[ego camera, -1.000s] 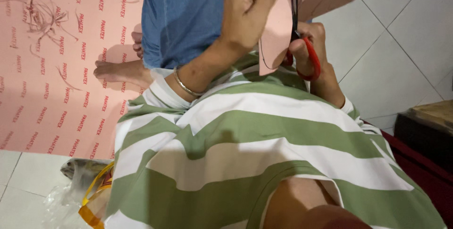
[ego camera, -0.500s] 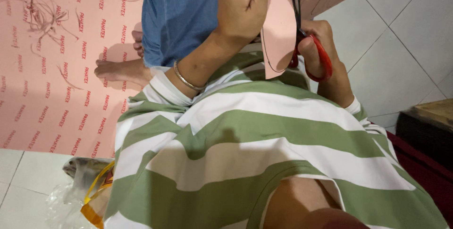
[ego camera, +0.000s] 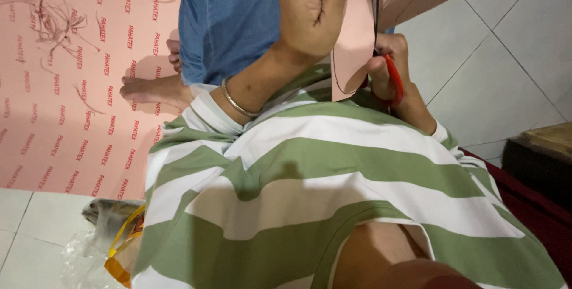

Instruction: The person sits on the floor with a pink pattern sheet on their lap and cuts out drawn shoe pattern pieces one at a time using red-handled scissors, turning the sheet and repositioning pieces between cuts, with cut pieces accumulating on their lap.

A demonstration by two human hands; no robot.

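Note:
My left hand (ego camera: 311,9) pinches a pink sheet piece (ego camera: 353,44) at the top middle, holding it upright. My right hand (ego camera: 390,68) is just right of it, fingers through the red handles of a pair of scissors (ego camera: 393,77). The dark blades run up along the sheet's right edge. A thin bracelet (ego camera: 235,101) circles my left wrist. Both arms come out of a green and white striped garment (ego camera: 310,176) that fills the lower frame.
A large pink printed sheet (ego camera: 65,80) lies on the white tiled floor (ego camera: 506,44) at left, with thin cut strips (ego camera: 53,21) on it. Another person's bare foot (ego camera: 156,89) and blue denim (ego camera: 229,18) are beyond my hands. Clear plastic wrap (ego camera: 98,235) lies bottom left; a dark box (ego camera: 539,158) stands right.
Both hands and the pink piece have risen slightly toward the top of the frame. The scissors stay at the sheet's right edge.

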